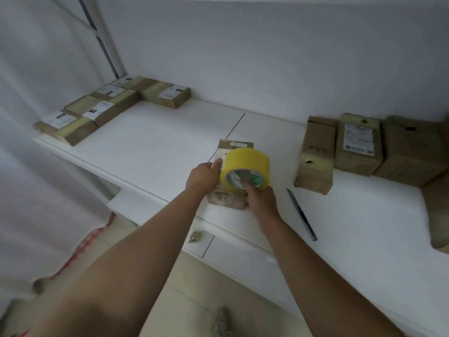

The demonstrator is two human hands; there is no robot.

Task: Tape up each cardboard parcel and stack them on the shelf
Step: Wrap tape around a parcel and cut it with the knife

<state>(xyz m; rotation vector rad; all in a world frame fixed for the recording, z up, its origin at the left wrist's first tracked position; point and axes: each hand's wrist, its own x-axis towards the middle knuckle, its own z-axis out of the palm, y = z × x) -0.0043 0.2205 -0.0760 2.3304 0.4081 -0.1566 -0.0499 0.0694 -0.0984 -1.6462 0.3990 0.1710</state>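
A small cardboard parcel (233,148) lies on the white shelf top (155,147), near its front edge. My left hand (202,175) presses against the parcel's left side, thumb on top. A yellow tape roll (246,166) sits over the parcel, and my right hand (261,198) grips it with fingers hooked into its green and white core. Most of the parcel's top is hidden by the roll. Several taped parcels (97,110) with white labels lie in an L-shaped row at the back left.
A thin knife (301,214) lies on the shelf to the right of my right hand. Three larger boxes (357,142) stand at the right against the wall, another brown one (437,215) at the far right edge. A white curtain (36,178) hangs left.
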